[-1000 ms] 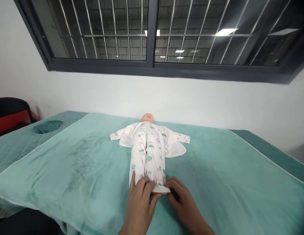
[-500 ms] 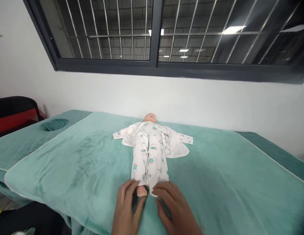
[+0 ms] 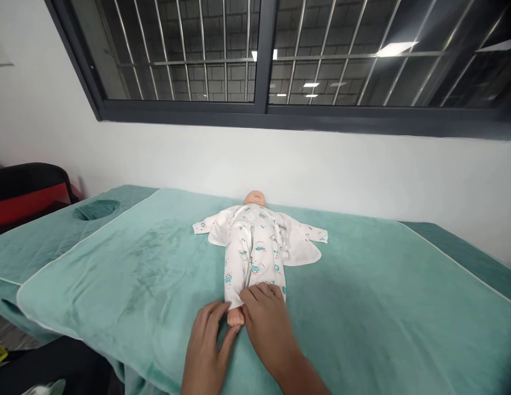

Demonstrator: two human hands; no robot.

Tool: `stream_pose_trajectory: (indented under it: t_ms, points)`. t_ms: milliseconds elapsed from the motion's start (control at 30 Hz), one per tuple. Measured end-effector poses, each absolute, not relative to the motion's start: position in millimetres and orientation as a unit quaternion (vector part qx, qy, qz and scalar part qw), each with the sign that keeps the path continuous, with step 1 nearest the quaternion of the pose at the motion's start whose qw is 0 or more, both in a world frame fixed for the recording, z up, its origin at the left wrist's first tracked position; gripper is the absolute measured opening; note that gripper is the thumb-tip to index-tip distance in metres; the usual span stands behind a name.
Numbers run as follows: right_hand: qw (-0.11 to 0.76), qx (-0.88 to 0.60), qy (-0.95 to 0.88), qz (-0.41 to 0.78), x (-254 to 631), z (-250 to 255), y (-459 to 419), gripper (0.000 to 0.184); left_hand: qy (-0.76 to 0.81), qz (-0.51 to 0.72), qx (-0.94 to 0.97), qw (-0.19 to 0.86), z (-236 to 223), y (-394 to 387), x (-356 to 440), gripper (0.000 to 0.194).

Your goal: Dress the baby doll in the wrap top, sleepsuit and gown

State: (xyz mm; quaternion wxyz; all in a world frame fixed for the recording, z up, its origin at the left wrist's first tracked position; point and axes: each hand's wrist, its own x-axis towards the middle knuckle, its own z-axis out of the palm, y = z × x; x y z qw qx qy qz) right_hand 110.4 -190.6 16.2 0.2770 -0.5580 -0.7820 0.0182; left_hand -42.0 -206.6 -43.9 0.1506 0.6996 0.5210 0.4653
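A baby doll [image 3: 255,197] lies on its back with its head toward the wall. It wears a white printed jacket [image 3: 300,249], spread at both sides, and matching trousers [image 3: 239,269]. One bare foot [image 3: 235,316] sticks out below the left-side trouser cuff. My left hand [image 3: 208,343] curls around that foot, fingertips at the cuff and thumb under the toes. My right hand [image 3: 269,326] grips the same cuff from the other side, its fingers bent over the cloth. It covers the lower end of the other trouser leg.
A green plush cover [image 3: 362,307] lies over the bed, which has a round hole [image 3: 96,209] at the left. Behind it rise a white wall [image 3: 341,170] and a barred window [image 3: 259,82]. A red and black chair [image 3: 31,192] stands at far left.
My right hand has moved left and up, from the right-side trouser cuff to the left-side one by the bare foot. My left hand stays at that foot.
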Motion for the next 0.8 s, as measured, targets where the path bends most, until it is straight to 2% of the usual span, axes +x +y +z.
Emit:
stream_pose_trajectory:
  t_ms: [133, 267, 400, 500, 633, 700, 800]
  points:
    - [0.36, -0.531, -0.761, 0.091, 109, 27, -203, 0.015, 0.524, 0.477, 0.686, 0.165, -34, -207, -48, 0.029]
    - [0.423, -0.506, -0.746, 0.097, 104, 29, -215, 0.013, 0.521, 0.494, 0.679, 0.151, -23, -205, -51, 0.022]
    - [0.404, -0.49, -0.768, 0.079, 102, 24, -222, 0.012, 0.514, 0.508, 0.676, 0.144, -24, -206, -51, 0.017]
    - [0.373, -0.463, -0.798, 0.095, 112, 23, -227, 0.01, 0.502, 0.492, 0.687, 0.185, -30, -212, -54, 0.012]
    - [0.401, -0.473, -0.778, 0.1, 152, 20, -220, 0.014, 0.502, 0.464, 0.694, 0.227, -34, -207, -72, 0.018]
    - [0.42, -0.532, -0.731, 0.074, 180, 16, -203, 0.018, 0.537, 0.445, 0.688, 0.202, -32, -187, -81, 0.021]
    - [0.385, -0.597, -0.704, 0.005, 213, 6, -164, 0.03, 0.556, 0.383, 0.732, 0.088, -27, -140, -82, 0.024]
